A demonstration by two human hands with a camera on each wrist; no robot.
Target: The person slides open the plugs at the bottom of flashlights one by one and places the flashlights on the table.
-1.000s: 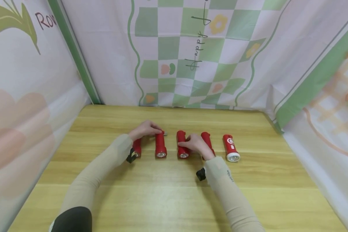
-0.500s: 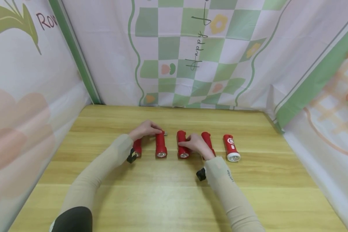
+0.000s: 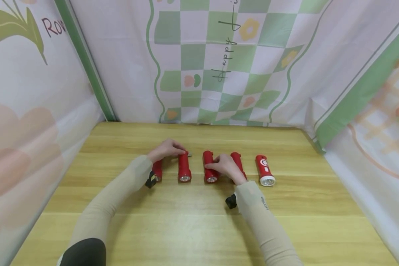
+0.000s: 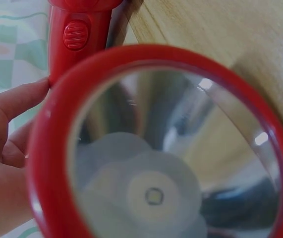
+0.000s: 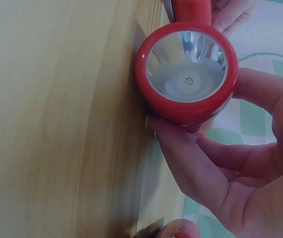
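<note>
Between thumb and fingers of right hand, unmoved since a second ago, pinched: middle flashlight. At fingertips of left hand, touched, whether gripped impossible to tell: second flashlight. Beneath the hands, leftmost flashlight and fourth flashlight; beyond right hand, red-and-white flashlight. Four all-red, one two-toned; long axes front to back, lenses facing wristward.

Red flashlight, another red flashlight — both flat on table, apart
</note>
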